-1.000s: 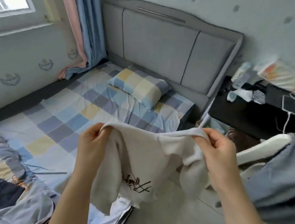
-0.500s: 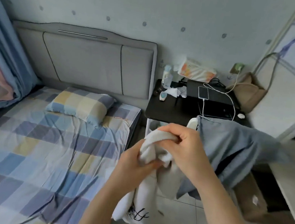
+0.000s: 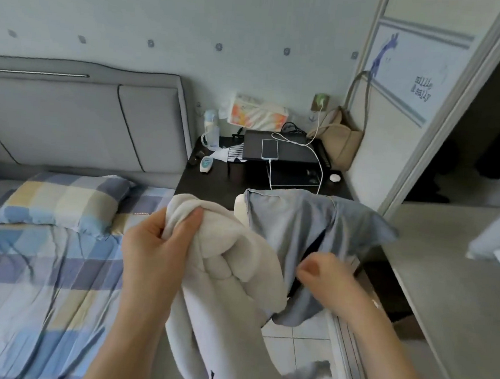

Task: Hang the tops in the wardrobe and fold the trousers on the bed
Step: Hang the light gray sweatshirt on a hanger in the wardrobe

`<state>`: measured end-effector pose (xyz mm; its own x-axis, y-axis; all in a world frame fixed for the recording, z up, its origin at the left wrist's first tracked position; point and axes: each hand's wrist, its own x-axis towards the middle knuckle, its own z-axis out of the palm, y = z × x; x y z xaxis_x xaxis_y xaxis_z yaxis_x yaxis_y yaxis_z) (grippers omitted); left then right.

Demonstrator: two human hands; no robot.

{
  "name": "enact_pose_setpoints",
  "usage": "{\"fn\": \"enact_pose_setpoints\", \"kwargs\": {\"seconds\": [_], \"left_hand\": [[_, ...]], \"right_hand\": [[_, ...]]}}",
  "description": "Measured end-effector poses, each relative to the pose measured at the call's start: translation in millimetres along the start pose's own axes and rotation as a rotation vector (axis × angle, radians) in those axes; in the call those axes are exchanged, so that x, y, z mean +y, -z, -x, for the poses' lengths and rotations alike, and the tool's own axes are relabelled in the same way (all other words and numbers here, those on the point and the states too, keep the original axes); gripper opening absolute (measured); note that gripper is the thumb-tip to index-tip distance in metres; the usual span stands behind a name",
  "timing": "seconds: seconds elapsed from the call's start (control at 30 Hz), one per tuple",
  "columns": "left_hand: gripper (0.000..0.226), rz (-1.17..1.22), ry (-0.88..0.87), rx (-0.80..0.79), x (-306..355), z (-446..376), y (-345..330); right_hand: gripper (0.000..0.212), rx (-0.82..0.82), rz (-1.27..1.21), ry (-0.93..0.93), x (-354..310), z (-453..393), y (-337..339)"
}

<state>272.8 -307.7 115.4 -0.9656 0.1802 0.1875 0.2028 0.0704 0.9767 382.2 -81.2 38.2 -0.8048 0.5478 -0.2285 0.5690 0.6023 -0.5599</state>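
2 hands work a cream top [image 3: 230, 265] at the foot of a bedroom wardrobe. The left hand [image 3: 157, 251] grips the bunched upper end, thumb pressed into the folds, while the rest of the garment hangs straight down past the wrist, its long axis near vertical. The right hand [image 3: 322, 277], just to the right of the bundle and apart from it, has its fingers [image 3: 307, 267] curled in; whether they pinch any cloth cannot be told. It is the nearer hand to the grey-blue garment [image 3: 308, 232] draped over a white chair back [image 3: 239, 211] just behind. The wardrobe's sliding door [image 3: 406, 91] stands further right, its dark opening beyond the frame. To the left lies the bed [image 3: 41, 277] with a checked pillow [image 3: 62, 201]; a black desk [image 3: 210, 183] holding a charging phone [image 3: 270, 149] sits behind the chair, which likely crowds the way to the wardrobe.
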Motion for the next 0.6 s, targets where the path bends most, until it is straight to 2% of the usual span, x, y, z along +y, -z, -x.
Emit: {"fn": "enact_pose_setpoints", "kwargs": {"seconds": [0.07, 0.1, 0.17, 0.2, 0.27, 0.33, 0.4, 0.5, 0.6], "left_hand": [[0.047, -0.038, -0.033, 0.002, 6, 3, -17], [0.050, -0.041, -0.057, -0.003, 9, 5, -24], [0.054, -0.035, -0.111, -0.029, 15, 7, -36], [0.055, -0.045, -0.139, -0.049, 18, 9, -44], [0.054, -0.055, -0.166, -0.070, 22, 7, -52], [0.045, -0.043, -0.147, -0.082, 22, 4, -56], [0.032, -0.018, -0.119, -0.086, 20, 0, -58], [0.032, 0.003, -0.125, -0.137, 14, -5, -62], [0.039, -0.009, -0.143, -0.157, 5, -18, -67]], "right_hand": [[0.041, -0.447, -0.028, -0.112, 27, 12, -27], [0.055, -0.589, -0.077, -0.153, 33, 19, -42], [0.063, -0.686, -0.270, -0.127, 34, 29, -72], [0.058, -0.671, -0.380, -0.095, 35, 33, -83], [0.032, -0.552, -0.504, -0.069, 34, 31, -93], [0.027, -0.386, -0.573, -0.101, 40, 24, -91], [0.023, -0.302, -0.643, -0.146, 44, 18, -84], [0.026, -0.291, -0.726, -0.165, 48, 13, -71], [0.030, -0.400, -1.014, -0.294, 54, 17, -64]]}}
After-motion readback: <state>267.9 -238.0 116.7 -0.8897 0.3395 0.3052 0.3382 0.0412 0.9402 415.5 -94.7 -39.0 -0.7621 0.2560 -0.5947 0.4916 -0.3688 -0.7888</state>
